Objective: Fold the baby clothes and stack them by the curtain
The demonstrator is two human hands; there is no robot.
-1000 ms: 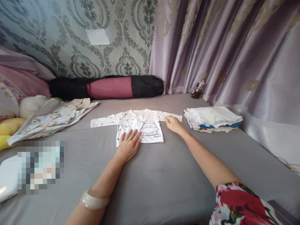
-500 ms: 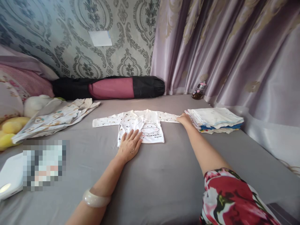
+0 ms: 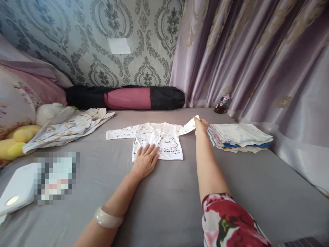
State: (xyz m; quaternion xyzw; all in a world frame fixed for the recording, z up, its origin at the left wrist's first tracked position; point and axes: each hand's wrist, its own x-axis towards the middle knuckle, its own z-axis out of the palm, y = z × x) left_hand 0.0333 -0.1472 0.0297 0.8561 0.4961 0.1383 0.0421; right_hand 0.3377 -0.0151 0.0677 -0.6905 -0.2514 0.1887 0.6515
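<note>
Small white shirt [image 3: 168, 137] lies on the bed, front up, cartoon print showing. Change: half a second ago its right-side sleeve [image 3: 188, 127] lay straight out; now it angles up and away from me, cuff end raised. I can't tell how high. My right hand [image 3: 202, 125] is the mover, grip pinched on that cuff. My left hand [image 3: 147, 159] hasn't shifted: palm down on the shirt's lower front, fingers slightly apart, gripping nothing. I judge it's anchoring the body so only the sleeve goes. Other sleeve [image 3: 120, 133] stays flat, so the shirt is no longer spread evenly.

Bed [image 3: 164, 209]: gray sheet, mostly smooth, faint creases. Right of the shirt, just past my right hand: stack of folded cloths [image 3: 241, 133]. Left of the shirt: loose patterned garment [image 3: 69, 127], with yellow plush [image 3: 23, 139] and white plush [image 3: 48, 114] beyond. Left and nearer me than the shirt: white device [image 3: 22, 183], pixelated patch beside it. Behind the shirt: long black-and-pink bag [image 3: 127, 98] along the patterned wall [image 3: 77, 51]. Behind and right: bottle [image 3: 221, 105] with dark contents, by the lilac curtain [image 3: 231, 51].
</note>
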